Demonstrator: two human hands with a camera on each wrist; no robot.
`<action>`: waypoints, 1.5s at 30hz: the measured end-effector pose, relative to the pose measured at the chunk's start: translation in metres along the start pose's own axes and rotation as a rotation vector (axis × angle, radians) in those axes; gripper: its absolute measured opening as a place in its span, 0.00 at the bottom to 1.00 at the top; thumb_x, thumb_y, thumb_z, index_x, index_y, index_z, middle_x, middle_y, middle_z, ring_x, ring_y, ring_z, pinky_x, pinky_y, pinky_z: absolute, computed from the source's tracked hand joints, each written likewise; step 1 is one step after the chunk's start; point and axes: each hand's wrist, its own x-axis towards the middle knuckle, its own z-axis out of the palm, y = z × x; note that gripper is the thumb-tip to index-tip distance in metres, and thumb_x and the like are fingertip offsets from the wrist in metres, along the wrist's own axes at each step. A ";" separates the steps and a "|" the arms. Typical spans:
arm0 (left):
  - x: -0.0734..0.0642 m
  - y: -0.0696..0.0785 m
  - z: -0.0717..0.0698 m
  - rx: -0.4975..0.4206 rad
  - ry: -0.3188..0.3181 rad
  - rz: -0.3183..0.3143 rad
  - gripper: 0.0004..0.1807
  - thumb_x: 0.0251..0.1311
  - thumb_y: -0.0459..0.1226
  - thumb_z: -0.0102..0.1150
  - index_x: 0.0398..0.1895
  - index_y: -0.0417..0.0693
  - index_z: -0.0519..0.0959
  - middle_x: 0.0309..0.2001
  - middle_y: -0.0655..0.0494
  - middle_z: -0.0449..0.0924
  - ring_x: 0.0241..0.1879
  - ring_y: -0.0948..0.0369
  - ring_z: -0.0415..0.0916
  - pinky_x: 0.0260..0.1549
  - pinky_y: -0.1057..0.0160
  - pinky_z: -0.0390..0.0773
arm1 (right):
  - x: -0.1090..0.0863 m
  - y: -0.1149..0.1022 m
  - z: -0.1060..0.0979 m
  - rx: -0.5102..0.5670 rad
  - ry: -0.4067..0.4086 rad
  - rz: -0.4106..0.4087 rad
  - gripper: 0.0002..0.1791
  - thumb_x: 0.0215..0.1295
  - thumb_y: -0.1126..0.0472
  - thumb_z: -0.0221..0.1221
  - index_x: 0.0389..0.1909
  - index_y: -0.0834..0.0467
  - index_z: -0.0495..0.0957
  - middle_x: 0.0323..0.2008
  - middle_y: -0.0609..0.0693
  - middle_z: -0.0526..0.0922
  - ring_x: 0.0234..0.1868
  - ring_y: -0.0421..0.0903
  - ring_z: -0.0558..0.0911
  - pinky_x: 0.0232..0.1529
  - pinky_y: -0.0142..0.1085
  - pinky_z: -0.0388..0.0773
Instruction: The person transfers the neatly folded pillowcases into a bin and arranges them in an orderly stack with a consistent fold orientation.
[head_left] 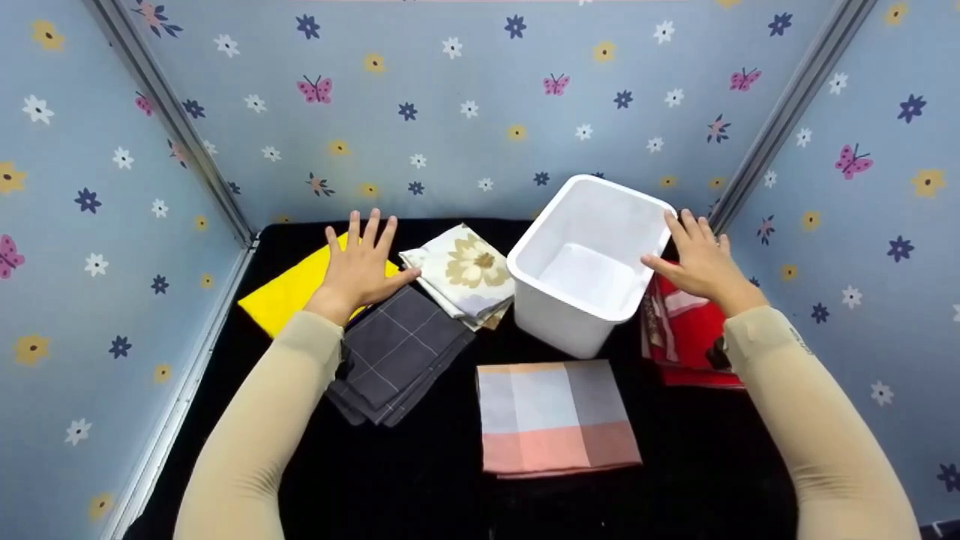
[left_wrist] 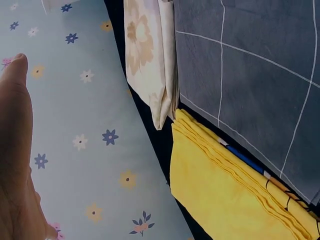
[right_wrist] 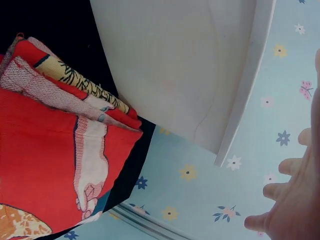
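My left hand (head_left: 358, 268), fingers spread, hovers over the folded yellow cloth (head_left: 289, 291) and the folded dark grey checked cloth (head_left: 405, 337). Spread fingers also show on my right hand (head_left: 701, 259), which is by the right rim of a white plastic bin (head_left: 566, 319); whether it touches the rim I cannot tell. Below that hand lies a folded red patterned cloth (right_wrist: 45, 135), partly hidden by the wrist in the head view. Between the left hand and the bin is a folded white cloth with a beige flower (head_left: 469, 270). Neither hand holds anything.
A folded plaid cloth (head_left: 555, 416) in grey, white and coral lies in front of the bin. Everything rests on a black-covered table (head_left: 390, 480). Flower-patterned panels (head_left: 450, 97) with metal edge strips (head_left: 176, 112) enclose the back and sides.
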 end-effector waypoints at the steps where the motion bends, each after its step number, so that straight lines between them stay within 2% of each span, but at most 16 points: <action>1: 0.000 0.001 0.000 -0.007 0.000 -0.001 0.58 0.74 0.73 0.45 0.91 0.52 0.38 0.90 0.40 0.32 0.87 0.33 0.26 0.78 0.17 0.31 | -0.001 0.001 0.000 0.016 0.001 -0.002 0.59 0.76 0.22 0.49 0.90 0.52 0.36 0.88 0.66 0.34 0.87 0.75 0.36 0.80 0.80 0.30; 12: -0.003 0.007 0.003 -0.065 -0.006 0.031 0.59 0.73 0.76 0.43 0.91 0.52 0.38 0.90 0.40 0.32 0.87 0.33 0.27 0.79 0.17 0.34 | -0.005 0.008 0.000 0.101 0.020 -0.032 0.57 0.79 0.30 0.54 0.90 0.54 0.37 0.88 0.68 0.38 0.87 0.75 0.43 0.82 0.78 0.40; 21: -0.005 0.007 0.009 -0.132 0.025 0.068 0.58 0.72 0.70 0.55 0.90 0.48 0.45 0.89 0.37 0.41 0.87 0.33 0.37 0.80 0.20 0.47 | -0.009 0.011 0.002 0.252 0.040 -0.029 0.57 0.77 0.35 0.62 0.90 0.57 0.42 0.88 0.67 0.47 0.86 0.73 0.49 0.82 0.76 0.48; 27: -0.007 0.007 0.016 -0.168 0.033 0.077 0.58 0.72 0.68 0.58 0.90 0.46 0.48 0.88 0.37 0.45 0.87 0.34 0.42 0.80 0.22 0.53 | -0.011 0.011 0.007 0.257 0.049 -0.008 0.56 0.76 0.34 0.62 0.89 0.60 0.47 0.86 0.69 0.50 0.85 0.74 0.52 0.80 0.77 0.51; 31: -0.009 0.007 0.021 -0.202 0.044 0.089 0.57 0.71 0.67 0.60 0.89 0.44 0.50 0.88 0.36 0.47 0.86 0.33 0.45 0.80 0.24 0.55 | -0.013 0.013 0.011 0.261 0.068 -0.020 0.54 0.78 0.35 0.61 0.88 0.60 0.49 0.84 0.70 0.55 0.82 0.75 0.60 0.78 0.78 0.57; 36: -0.011 0.007 0.024 -0.238 0.042 0.108 0.57 0.72 0.65 0.62 0.89 0.41 0.50 0.87 0.35 0.47 0.85 0.33 0.48 0.80 0.26 0.58 | -0.015 0.016 0.014 0.334 0.092 -0.033 0.49 0.80 0.40 0.60 0.87 0.62 0.52 0.81 0.73 0.61 0.77 0.75 0.68 0.75 0.75 0.67; 41: -0.013 0.008 0.028 -0.281 0.026 0.107 0.57 0.72 0.62 0.65 0.88 0.40 0.51 0.87 0.34 0.48 0.84 0.34 0.53 0.78 0.28 0.64 | -0.018 0.019 0.017 0.396 0.093 -0.027 0.47 0.81 0.44 0.61 0.86 0.64 0.53 0.77 0.74 0.65 0.75 0.74 0.71 0.72 0.73 0.71; 45: -0.014 0.010 0.031 -0.322 0.010 0.095 0.56 0.71 0.61 0.66 0.88 0.40 0.51 0.87 0.34 0.48 0.83 0.34 0.55 0.78 0.29 0.65 | -0.020 0.022 0.020 0.423 0.104 -0.027 0.44 0.81 0.47 0.62 0.84 0.67 0.56 0.74 0.75 0.68 0.72 0.74 0.73 0.70 0.72 0.74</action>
